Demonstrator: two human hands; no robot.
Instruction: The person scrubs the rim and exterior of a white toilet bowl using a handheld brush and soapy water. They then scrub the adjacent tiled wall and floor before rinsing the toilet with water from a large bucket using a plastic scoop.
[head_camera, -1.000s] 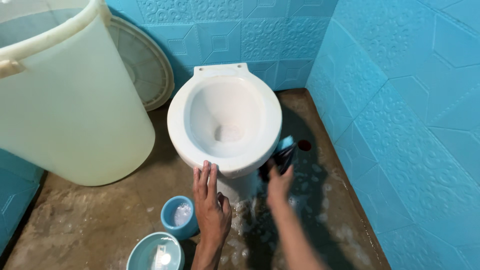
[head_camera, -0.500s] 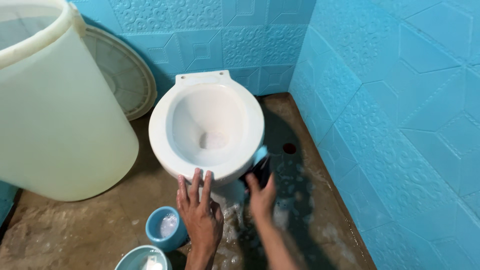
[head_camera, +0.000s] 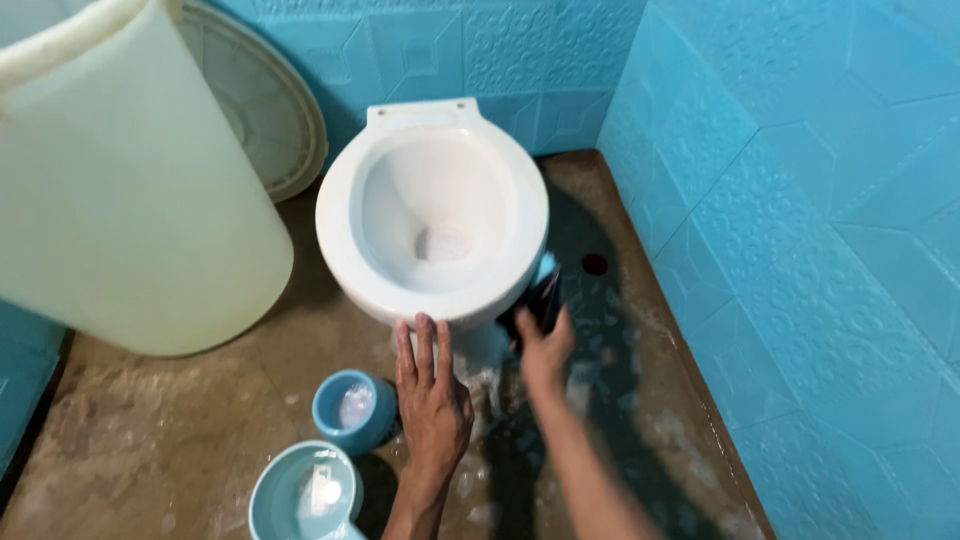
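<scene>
My left hand (head_camera: 432, 400) braces flat on the toilet bowl (head_camera: 432, 215) rim, right hand (head_camera: 545, 350) clamped on the dark sponge (head_camera: 535, 305), scrubbing the outer side; next, I'd say, lower down the base.

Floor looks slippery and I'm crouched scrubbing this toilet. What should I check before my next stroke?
1. Left hand braced, fingers at the toilet bowl rim: ok.
2. Right hand gripping the dark scrubber at the bowl's side: ok.
3. Floor dry: not ok, wet and sudsy.
4. Small blue cup away from the left hand: not ok, close beside it.
5. Scrubber's condition: cannot tell, blurred.
</scene>
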